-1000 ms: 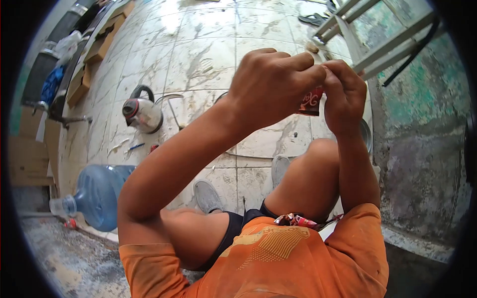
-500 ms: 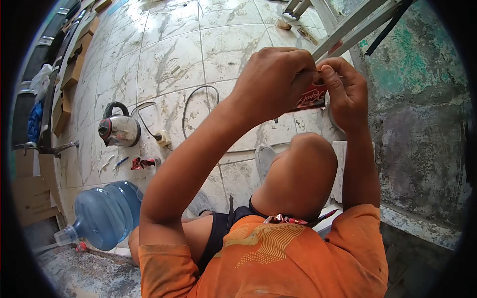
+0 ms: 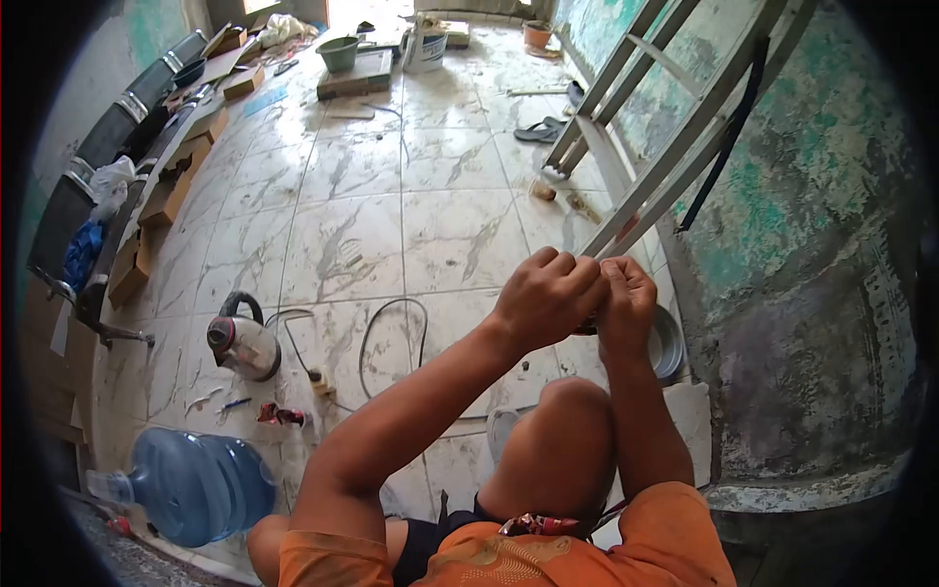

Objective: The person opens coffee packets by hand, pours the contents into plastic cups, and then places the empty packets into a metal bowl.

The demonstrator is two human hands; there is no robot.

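Both hands meet in front of me above my bent knee. My left hand (image 3: 553, 299) is closed, its fingers curled against those of my right hand (image 3: 627, 299), which is pinched shut. What they grip is almost wholly hidden; only a small dark edge shows beneath the fingers. Red wrappers (image 3: 541, 525) lie on my lap against the orange shirt. Behind my right wrist, a round metal bowl (image 3: 668, 342) rests on the tiled floor.
On the left are an electric kettle (image 3: 245, 347), a large blue water bottle (image 3: 201, 486), a red wrapper (image 3: 281, 415) and a looped cable (image 3: 364, 342). A ladder (image 3: 675, 127) leans at the right. Farther back stand a green basin (image 3: 337, 55) and a white bucket (image 3: 424, 49).
The view has tilted up, showing more of the room. Both hands appear lower in it, and the red packet seen between them earlier is now mostly hidden.
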